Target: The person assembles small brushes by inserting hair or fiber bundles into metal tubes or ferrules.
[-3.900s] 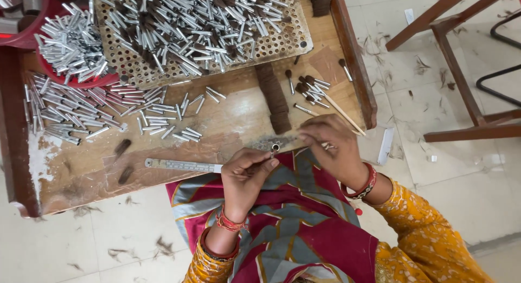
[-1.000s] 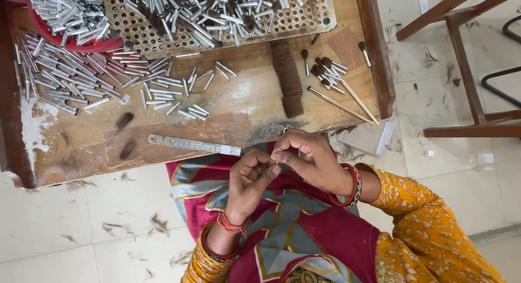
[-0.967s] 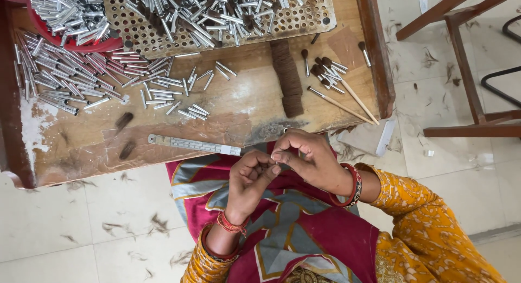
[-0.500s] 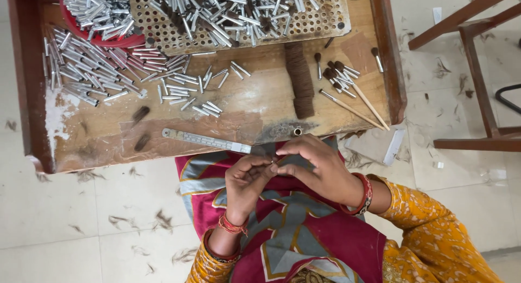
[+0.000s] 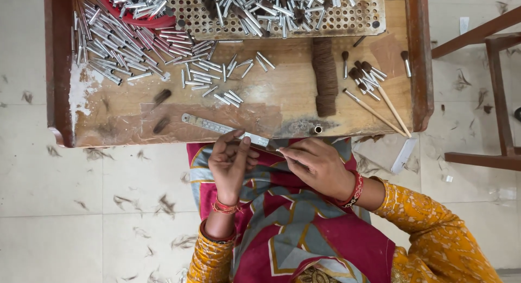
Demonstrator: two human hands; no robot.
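My left hand (image 5: 230, 162) and my right hand (image 5: 319, 164) meet just below the front edge of the wooden table (image 5: 108, 120), above my red patterned lap. Between their fingertips they pinch a small dark tuft of hair (image 5: 271, 148); I cannot tell whether a metal piece is on it. The fingers of my left hand lie against the near end of a metal ruler (image 5: 217, 126) that rests slanted along the table's front edge. A short metal tube (image 5: 317, 129) stands upright on the table just above my right hand.
Several loose metal tubes (image 5: 135, 41) cover the table's left. A perforated tray (image 5: 282, 11) of tubes and a red bowl (image 5: 138, 14) sit at the back. A brown hair bundle (image 5: 324, 77), small brushes (image 5: 366, 74) and sticks (image 5: 380, 106) lie right. A wooden chair (image 5: 488, 71) stands at right.
Both hands have moved up from my lap to the table's front edge, still pinched together on the small tuft. My left fingers now rest against the ruler's end.
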